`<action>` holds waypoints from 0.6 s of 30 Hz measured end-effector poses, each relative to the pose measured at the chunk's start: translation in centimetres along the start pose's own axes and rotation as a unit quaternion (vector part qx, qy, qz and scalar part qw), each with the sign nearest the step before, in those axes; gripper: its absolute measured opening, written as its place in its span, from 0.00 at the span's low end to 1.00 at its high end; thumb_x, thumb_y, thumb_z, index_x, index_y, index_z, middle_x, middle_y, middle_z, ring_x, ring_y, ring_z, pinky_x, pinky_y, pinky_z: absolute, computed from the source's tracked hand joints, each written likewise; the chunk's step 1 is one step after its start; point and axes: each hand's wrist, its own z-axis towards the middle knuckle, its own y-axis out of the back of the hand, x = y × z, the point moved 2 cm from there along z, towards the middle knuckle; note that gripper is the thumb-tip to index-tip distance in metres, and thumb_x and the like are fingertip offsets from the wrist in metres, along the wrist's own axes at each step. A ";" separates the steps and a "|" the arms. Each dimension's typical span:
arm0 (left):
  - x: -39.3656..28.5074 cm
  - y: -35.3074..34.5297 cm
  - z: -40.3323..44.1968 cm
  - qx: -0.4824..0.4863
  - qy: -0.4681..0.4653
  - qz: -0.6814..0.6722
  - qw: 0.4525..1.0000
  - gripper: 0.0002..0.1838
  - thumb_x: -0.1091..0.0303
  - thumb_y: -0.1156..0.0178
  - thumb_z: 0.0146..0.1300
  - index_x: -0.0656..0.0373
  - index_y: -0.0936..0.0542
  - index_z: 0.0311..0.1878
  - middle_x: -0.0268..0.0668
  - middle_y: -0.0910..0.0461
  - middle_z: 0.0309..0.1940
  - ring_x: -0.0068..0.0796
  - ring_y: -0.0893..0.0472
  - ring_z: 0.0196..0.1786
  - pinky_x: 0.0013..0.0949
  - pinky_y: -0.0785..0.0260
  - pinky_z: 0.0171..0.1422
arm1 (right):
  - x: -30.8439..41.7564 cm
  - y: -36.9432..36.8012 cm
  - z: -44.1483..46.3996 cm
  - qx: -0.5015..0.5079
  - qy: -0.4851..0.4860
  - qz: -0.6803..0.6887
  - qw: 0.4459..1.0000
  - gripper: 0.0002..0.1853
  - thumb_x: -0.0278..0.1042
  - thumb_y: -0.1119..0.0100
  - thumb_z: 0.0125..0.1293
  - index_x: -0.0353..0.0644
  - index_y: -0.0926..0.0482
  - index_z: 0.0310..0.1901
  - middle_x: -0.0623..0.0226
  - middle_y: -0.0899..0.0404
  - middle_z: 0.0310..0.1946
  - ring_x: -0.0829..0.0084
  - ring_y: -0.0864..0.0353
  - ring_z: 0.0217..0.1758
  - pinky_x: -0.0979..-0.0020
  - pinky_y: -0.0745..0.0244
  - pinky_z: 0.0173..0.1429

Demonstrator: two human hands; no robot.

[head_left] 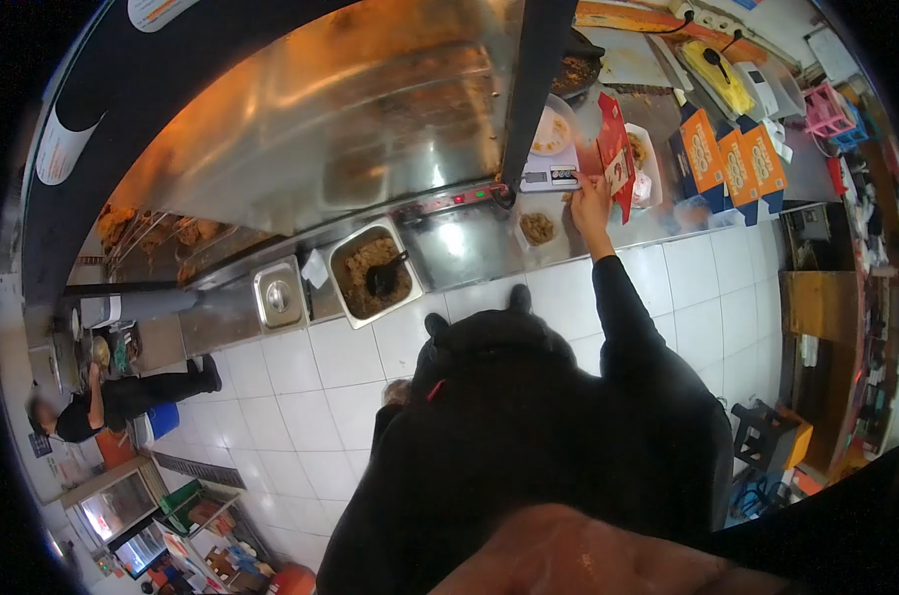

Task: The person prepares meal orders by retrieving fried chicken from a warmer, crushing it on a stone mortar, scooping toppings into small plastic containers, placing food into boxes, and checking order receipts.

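My right hand (591,205) reaches forward to the counter, with fingers stretched out at the front edge of a kitchen scale (550,178). A bowl (548,134) with a little food in it sits on the scale. Just right of the hand stands a red cardboard box (616,159), its flaps up; beside it is a white open box (645,149) with food inside. A small clear tub of brown food (538,229) lies left of my wrist. My left hand (397,393) hangs low by my side, mostly hidden, and its fingers cannot be made out.
A steel pan of chopped food (348,293) with a black spoon (382,278) and a lidded steel container (279,295) line the counter edge. Orange and blue boxes (742,164) stand right. Another person (82,416) works far left. A black stool (764,436) stands behind right.
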 end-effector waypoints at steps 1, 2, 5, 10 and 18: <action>0.5 0.0 0.3 -0.003 0.008 0.005 1.000 0.17 0.55 0.53 0.63 0.51 0.18 0.42 0.43 0.18 0.44 0.46 0.22 0.52 0.48 0.30 0.54 | -0.1 0.0 -0.1 0.004 0.000 -0.006 1.000 0.20 0.26 0.46 0.54 0.54 0.20 0.50 0.63 0.29 0.43 0.59 0.31 0.52 0.57 0.33 0.56; 0.9 0.0 0.8 -0.006 0.016 0.010 1.000 0.16 0.56 0.54 0.63 0.52 0.18 0.41 0.43 0.18 0.44 0.47 0.22 0.52 0.48 0.30 0.54 | -0.1 -0.2 0.0 0.007 0.000 -0.011 1.000 0.21 0.26 0.46 0.54 0.55 0.19 0.50 0.63 0.29 0.43 0.59 0.31 0.52 0.56 0.33 0.55; 0.3 2.3 1.1 -0.011 0.039 0.029 0.999 0.15 0.58 0.54 0.63 0.53 0.19 0.38 0.45 0.19 0.45 0.49 0.21 0.49 0.49 0.29 0.51 | 0.1 -0.1 0.1 0.019 0.005 -0.027 0.999 0.21 0.26 0.45 0.54 0.55 0.19 0.50 0.63 0.30 0.43 0.60 0.31 0.53 0.56 0.33 0.54; 1.6 2.8 1.5 -0.018 0.031 -0.030 0.999 0.16 0.56 0.53 0.64 0.53 0.18 0.40 0.43 0.19 0.46 0.47 0.21 0.49 0.47 0.30 0.55 | 0.7 -0.1 0.3 0.022 0.021 -0.057 0.998 0.20 0.26 0.44 0.53 0.55 0.19 0.49 0.63 0.30 0.43 0.60 0.31 0.53 0.56 0.33 0.54; -3.5 6.0 -1.2 0.074 0.089 -0.044 0.992 0.19 0.52 0.51 0.63 0.51 0.17 0.45 0.41 0.18 0.48 0.45 0.21 0.53 0.47 0.30 0.57 | 1.6 -0.1 1.0 0.055 0.026 -0.119 0.991 0.16 0.28 0.41 0.53 0.53 0.17 0.44 0.66 0.27 0.38 0.61 0.29 0.49 0.57 0.32 0.51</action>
